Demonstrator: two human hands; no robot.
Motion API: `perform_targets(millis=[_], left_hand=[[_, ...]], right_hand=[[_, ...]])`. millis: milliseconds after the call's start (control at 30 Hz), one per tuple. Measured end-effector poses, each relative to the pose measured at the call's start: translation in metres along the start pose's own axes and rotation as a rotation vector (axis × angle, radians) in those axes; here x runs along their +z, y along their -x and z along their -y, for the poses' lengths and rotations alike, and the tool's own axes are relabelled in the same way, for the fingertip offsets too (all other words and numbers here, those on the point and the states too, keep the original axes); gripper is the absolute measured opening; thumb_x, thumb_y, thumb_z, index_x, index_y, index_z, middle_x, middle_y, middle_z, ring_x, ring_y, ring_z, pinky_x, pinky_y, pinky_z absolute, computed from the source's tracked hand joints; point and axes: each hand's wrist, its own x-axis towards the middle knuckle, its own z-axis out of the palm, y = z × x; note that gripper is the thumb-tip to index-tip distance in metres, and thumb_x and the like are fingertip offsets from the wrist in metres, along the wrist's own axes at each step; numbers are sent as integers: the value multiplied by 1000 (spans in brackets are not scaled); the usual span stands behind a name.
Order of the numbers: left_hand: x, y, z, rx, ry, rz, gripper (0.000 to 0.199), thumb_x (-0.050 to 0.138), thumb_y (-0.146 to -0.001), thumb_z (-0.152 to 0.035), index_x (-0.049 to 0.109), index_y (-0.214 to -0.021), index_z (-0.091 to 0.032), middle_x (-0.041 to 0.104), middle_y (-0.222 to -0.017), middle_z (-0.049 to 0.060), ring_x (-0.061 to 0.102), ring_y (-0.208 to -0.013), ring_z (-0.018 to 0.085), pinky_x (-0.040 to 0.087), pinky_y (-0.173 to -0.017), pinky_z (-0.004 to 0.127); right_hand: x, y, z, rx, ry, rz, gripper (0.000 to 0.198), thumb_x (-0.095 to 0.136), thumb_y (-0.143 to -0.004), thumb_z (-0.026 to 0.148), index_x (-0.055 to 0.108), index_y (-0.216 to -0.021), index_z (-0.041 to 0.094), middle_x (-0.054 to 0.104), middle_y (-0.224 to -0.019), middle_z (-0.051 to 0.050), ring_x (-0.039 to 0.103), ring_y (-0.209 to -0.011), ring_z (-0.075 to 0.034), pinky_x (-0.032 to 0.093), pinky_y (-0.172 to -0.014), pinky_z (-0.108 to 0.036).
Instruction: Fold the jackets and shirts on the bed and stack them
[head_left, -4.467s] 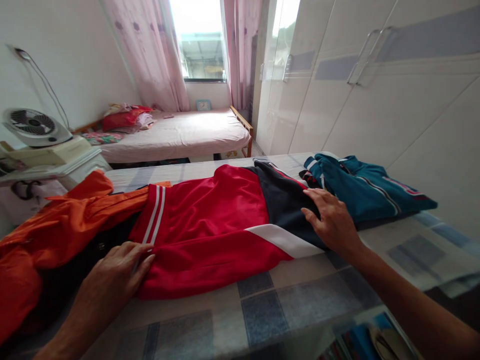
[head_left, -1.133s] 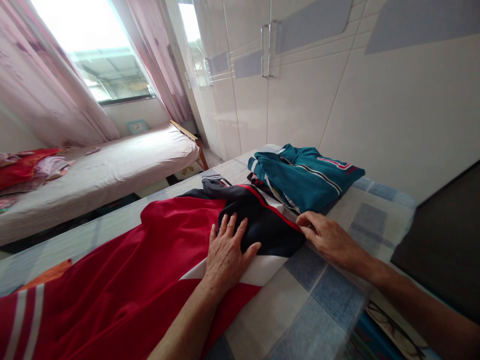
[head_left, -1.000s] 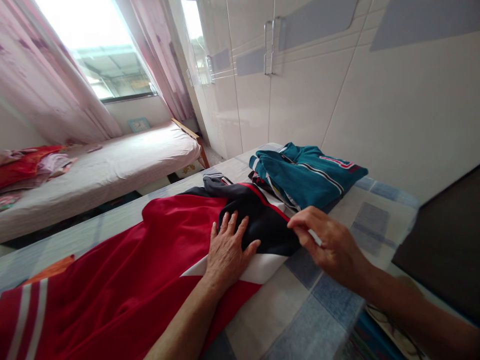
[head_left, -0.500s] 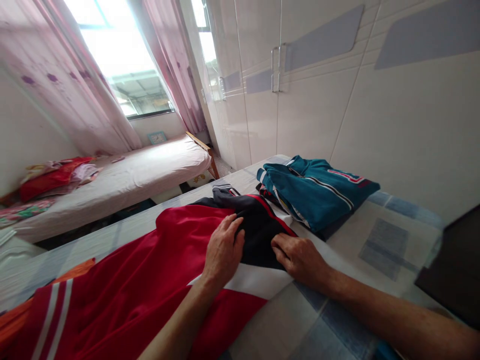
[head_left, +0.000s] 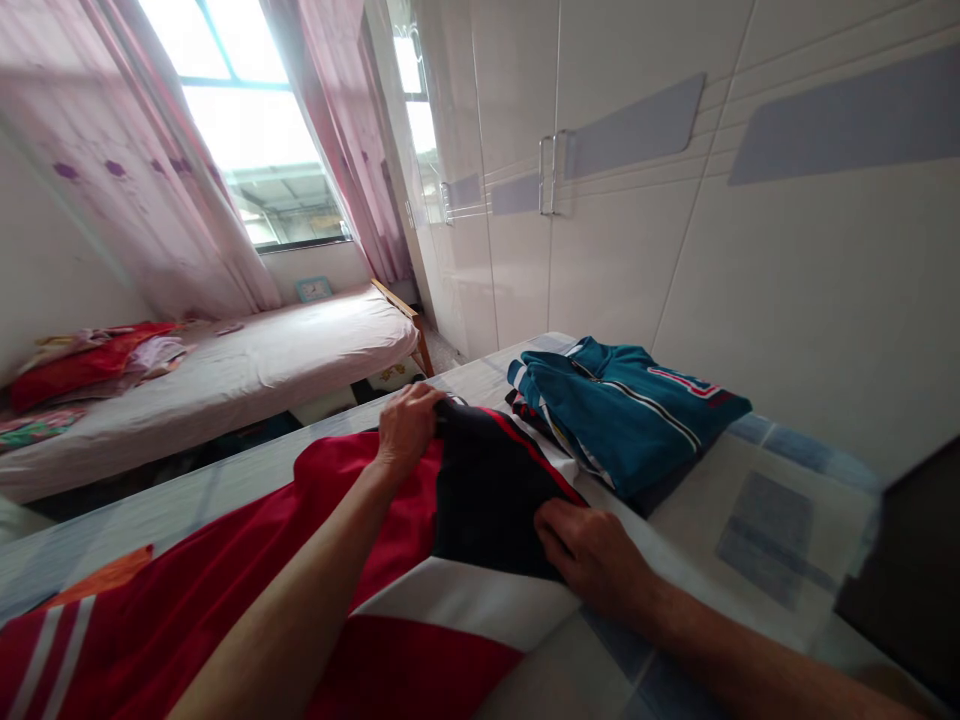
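A red, black and white track jacket (head_left: pixel 487 490) lies spread over the bed in front of me, its white-striped band toward the lower left. My left hand (head_left: pixel 409 425) has its fingers closed on the jacket's far edge, where the black part meets the red. Nearer to me, my right hand (head_left: pixel 592 545) pinches the black part beside its red trim. Just beyond that trim rests a folded teal zip jacket (head_left: pixel 630 400) on top of other folded clothes. Orange cloth (head_left: pixel 112 578) peeks out behind the red fabric.
A checked sheet (head_left: pixel 780 530) covers this bed. Along the far side stands a white wardrobe (head_left: pixel 615 270) with metal handles. Another bed (head_left: pixel 300 350) near the curtained window holds a red clothing heap (head_left: pixel 82 365) and a small blue clock (head_left: pixel 313 290).
My left hand has gone from lying on the jacket's middle to gripping its far edge, and the black part now lies flatter. My right hand keeps its hold. The view has tilted up slightly.
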Motion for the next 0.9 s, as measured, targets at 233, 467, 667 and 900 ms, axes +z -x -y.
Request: perform_targets(millis=[233,467,667,900], left_hand=[[-101,103,33,215,-330,-184,25,44,-87,-22,66,-99,-24,64,-98,7,59,-88,23,44,-78,38],[-108,192,49,280,-93,97,32,50,-86,-27,56,-118,-22,56,-121,10,56,-105,22,47,-87,35],[-95,135,36,254,54,210,71,38,-67,0,41,-134,-23,36,-145,6,32,-132,23,31,-107,43],[-117,131,19,418,-46,358,17,49,-73,-8,58,-81,-19,63,-80,2,57,-82,17,35,-101,40]], right_hand=[[0,0,-1,-9,42,-20,19,39,-89,22,58,-85,20,66,-79,-2,61,-72,-16,37,-64,-27],[4,-1,-4,37,137,-3,23,41,-88,24,62,-83,16,69,-83,-8,63,-75,-19,38,-65,-28],[5,-1,-3,40,233,9,25,40,-88,26,63,-83,16,70,-83,-9,65,-76,-22,38,-65,-30],[9,-1,-8,27,322,-23,30,38,-89,29,62,-79,15,69,-76,-10,65,-72,-23,39,-62,-30]])
